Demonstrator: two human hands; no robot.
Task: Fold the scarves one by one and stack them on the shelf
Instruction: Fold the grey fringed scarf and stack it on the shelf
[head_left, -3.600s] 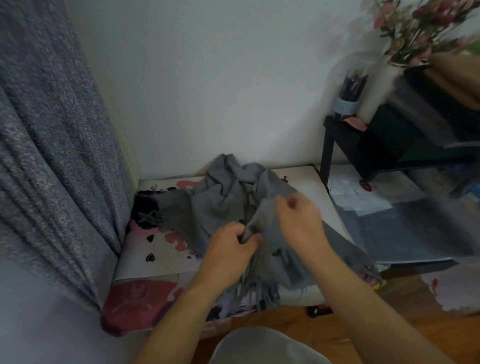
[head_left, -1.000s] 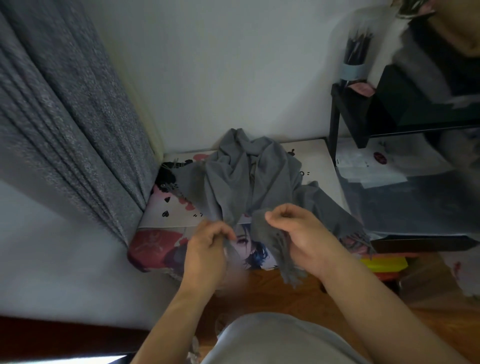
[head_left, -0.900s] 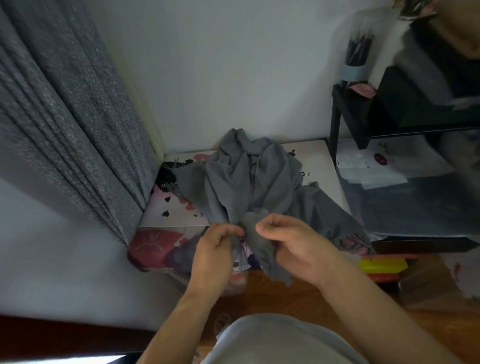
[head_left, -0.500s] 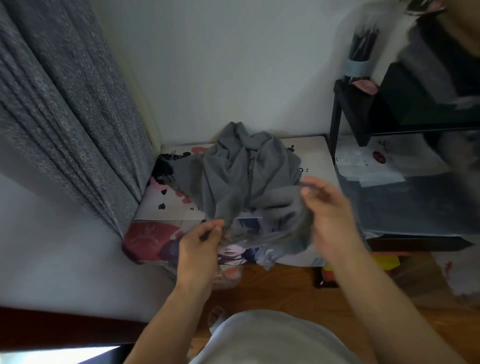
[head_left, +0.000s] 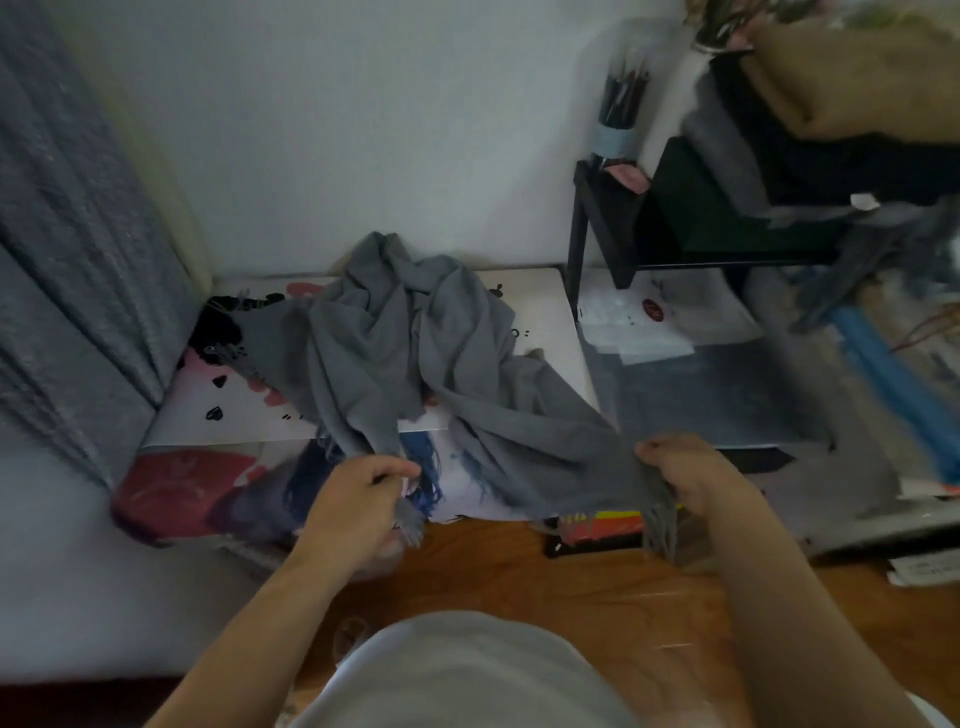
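Over printed boards (head_left: 540, 306), left hand (head_left: 358, 504) and right hand (head_left: 685, 467) pinch grey scarf (head_left: 415, 343) corners apart

1 head view; looks forward and down; close over hands (head_left: 358, 499).

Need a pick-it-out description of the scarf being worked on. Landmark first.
Start at the black shelf against the white wall; left of its leg lies a white printed board. The grey scarf is heaped on that board, its fringed end stretched between the left hand and right hand. It is the only loose, unfolded cloth there.
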